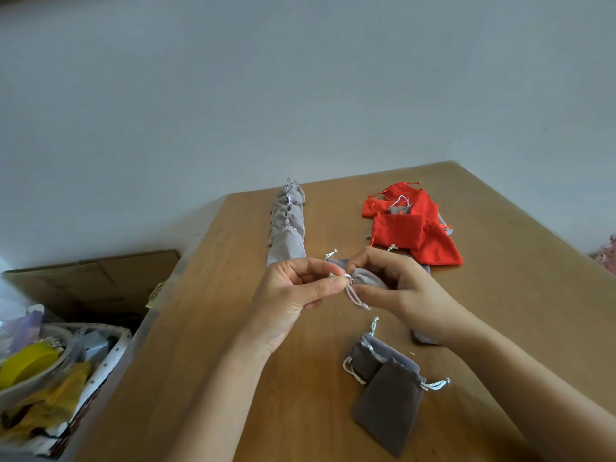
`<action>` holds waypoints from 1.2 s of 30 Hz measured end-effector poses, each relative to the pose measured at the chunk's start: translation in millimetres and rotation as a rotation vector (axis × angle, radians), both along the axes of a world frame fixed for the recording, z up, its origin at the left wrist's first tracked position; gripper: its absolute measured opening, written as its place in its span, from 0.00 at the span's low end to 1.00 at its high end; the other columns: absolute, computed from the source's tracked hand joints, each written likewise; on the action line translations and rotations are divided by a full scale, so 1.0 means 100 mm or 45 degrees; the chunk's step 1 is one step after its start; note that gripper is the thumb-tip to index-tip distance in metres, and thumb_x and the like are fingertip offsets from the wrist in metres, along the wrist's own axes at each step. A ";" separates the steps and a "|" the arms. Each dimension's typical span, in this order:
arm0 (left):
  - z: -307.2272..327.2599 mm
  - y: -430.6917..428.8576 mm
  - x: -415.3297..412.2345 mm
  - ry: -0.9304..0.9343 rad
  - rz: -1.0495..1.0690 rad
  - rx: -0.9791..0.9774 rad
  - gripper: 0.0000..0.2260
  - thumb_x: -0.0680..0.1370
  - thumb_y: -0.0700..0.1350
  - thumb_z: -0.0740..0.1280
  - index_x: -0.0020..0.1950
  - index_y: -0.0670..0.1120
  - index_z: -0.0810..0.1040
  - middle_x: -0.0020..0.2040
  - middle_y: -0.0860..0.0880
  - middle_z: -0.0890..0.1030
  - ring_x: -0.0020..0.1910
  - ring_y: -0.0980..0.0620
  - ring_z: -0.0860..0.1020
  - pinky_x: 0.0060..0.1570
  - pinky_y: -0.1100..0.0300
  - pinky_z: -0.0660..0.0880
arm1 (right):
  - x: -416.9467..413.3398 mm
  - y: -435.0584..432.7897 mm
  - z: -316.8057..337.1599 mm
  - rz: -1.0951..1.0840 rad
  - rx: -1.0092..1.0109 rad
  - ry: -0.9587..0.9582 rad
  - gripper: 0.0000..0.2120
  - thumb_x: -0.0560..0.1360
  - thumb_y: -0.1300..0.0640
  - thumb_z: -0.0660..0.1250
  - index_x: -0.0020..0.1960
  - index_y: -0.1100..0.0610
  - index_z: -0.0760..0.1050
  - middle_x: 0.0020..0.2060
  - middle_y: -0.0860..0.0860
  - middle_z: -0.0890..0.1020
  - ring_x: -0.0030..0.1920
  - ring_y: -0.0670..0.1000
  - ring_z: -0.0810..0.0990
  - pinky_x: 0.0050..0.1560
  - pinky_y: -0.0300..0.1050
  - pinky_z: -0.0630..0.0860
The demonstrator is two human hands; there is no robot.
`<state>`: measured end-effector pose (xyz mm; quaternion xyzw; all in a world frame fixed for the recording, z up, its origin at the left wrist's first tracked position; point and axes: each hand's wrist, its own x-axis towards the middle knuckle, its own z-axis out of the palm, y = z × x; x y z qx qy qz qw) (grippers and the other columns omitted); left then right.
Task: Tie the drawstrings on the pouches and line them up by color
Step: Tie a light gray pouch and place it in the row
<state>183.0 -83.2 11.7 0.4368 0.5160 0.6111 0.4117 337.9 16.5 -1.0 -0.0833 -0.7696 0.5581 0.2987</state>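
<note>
Grey pouch (368, 278) is held just above the wooden table (200, 328), between both hands. The left hand (293, 295) pinches its pale drawstring (356, 296) at the neck. The right hand (403, 288) curls round the pouch body, seemingly pinching the cord too. Beyond lie a row of grey pouches (288, 225) and a pile of red pouches (413, 231)

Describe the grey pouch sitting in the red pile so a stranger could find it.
On the wooden table, look far right, where red pouches lie in a loose pile. A small grey pouch lies on top, near the pile's far end. Unlike other grey pouches, it is ringed by red cloth, its white drawstring looped upward.
</note>
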 end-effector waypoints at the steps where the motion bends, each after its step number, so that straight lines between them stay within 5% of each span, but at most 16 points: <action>1: 0.00 0.00 0.02 0.040 0.027 0.027 0.06 0.66 0.37 0.77 0.36 0.48 0.85 0.34 0.50 0.83 0.29 0.58 0.75 0.27 0.69 0.67 | 0.00 0.00 0.00 -0.017 -0.006 0.014 0.03 0.75 0.68 0.68 0.48 0.66 0.76 0.36 0.49 0.79 0.37 0.44 0.75 0.39 0.34 0.72; 7: -0.07 0.01 0.11 0.428 0.254 0.173 0.06 0.71 0.39 0.75 0.40 0.50 0.85 0.33 0.44 0.81 0.34 0.51 0.74 0.38 0.59 0.72 | 0.00 0.00 0.00 -0.222 0.172 0.006 0.02 0.69 0.61 0.68 0.41 0.58 0.76 0.34 0.46 0.79 0.36 0.43 0.75 0.38 0.40 0.71; 13: -0.11 0.02 0.28 0.750 0.465 0.388 0.04 0.73 0.35 0.73 0.42 0.44 0.83 0.25 0.61 0.70 0.25 0.59 0.65 0.29 0.72 0.61 | 0.01 0.00 0.01 -0.302 0.224 0.037 0.03 0.68 0.61 0.67 0.40 0.55 0.76 0.34 0.46 0.79 0.36 0.47 0.75 0.37 0.45 0.72; 18: -0.21 0.06 0.39 0.955 0.689 0.617 0.12 0.72 0.32 0.72 0.55 0.40 0.83 0.36 0.56 0.77 0.32 0.69 0.73 0.37 0.75 0.69 | 0.01 0.00 0.01 -0.350 0.231 0.095 0.05 0.68 0.56 0.67 0.41 0.57 0.76 0.33 0.45 0.78 0.35 0.44 0.74 0.36 0.41 0.71; 21: -0.26 0.08 0.36 1.089 0.721 0.722 0.09 0.74 0.34 0.71 0.53 0.41 0.84 0.44 0.54 0.83 0.43 0.60 0.81 0.44 0.61 0.79 | 0.01 0.00 0.00 -0.358 0.262 0.097 0.03 0.68 0.61 0.67 0.41 0.55 0.76 0.33 0.44 0.78 0.35 0.43 0.75 0.36 0.38 0.71; 24: -0.25 0.10 0.32 1.120 0.703 0.659 0.08 0.74 0.35 0.71 0.51 0.42 0.84 0.45 0.52 0.83 0.42 0.62 0.79 0.43 0.67 0.76 | 0.01 0.02 -0.02 -0.350 0.269 0.023 0.04 0.68 0.61 0.68 0.40 0.52 0.76 0.32 0.46 0.78 0.34 0.45 0.74 0.36 0.39 0.70; 27: -0.23 0.10 0.33 1.122 0.655 0.583 0.08 0.72 0.34 0.72 0.49 0.41 0.85 0.37 0.64 0.77 0.33 0.68 0.72 0.38 0.76 0.67 | 0.01 0.06 -0.07 -0.351 0.259 -0.027 0.06 0.68 0.61 0.69 0.39 0.50 0.76 0.32 0.45 0.78 0.35 0.44 0.74 0.36 0.39 0.70; 33: -0.20 0.09 0.22 1.263 0.673 0.536 0.07 0.71 0.37 0.75 0.48 0.44 0.85 0.30 0.67 0.69 0.30 0.63 0.68 0.34 0.76 0.65 | 0.02 0.06 -0.08 -0.290 0.269 -0.058 0.02 0.73 0.59 0.70 0.43 0.56 0.77 0.35 0.48 0.80 0.36 0.49 0.76 0.37 0.45 0.72; 36: -0.19 0.09 0.14 1.333 0.649 0.543 0.05 0.71 0.36 0.74 0.45 0.43 0.84 0.32 0.67 0.68 0.30 0.63 0.68 0.35 0.76 0.66 | 0.02 0.08 -0.07 -0.240 0.114 -0.035 0.14 0.78 0.51 0.65 0.41 0.62 0.77 0.32 0.53 0.76 0.34 0.46 0.71 0.36 0.45 0.68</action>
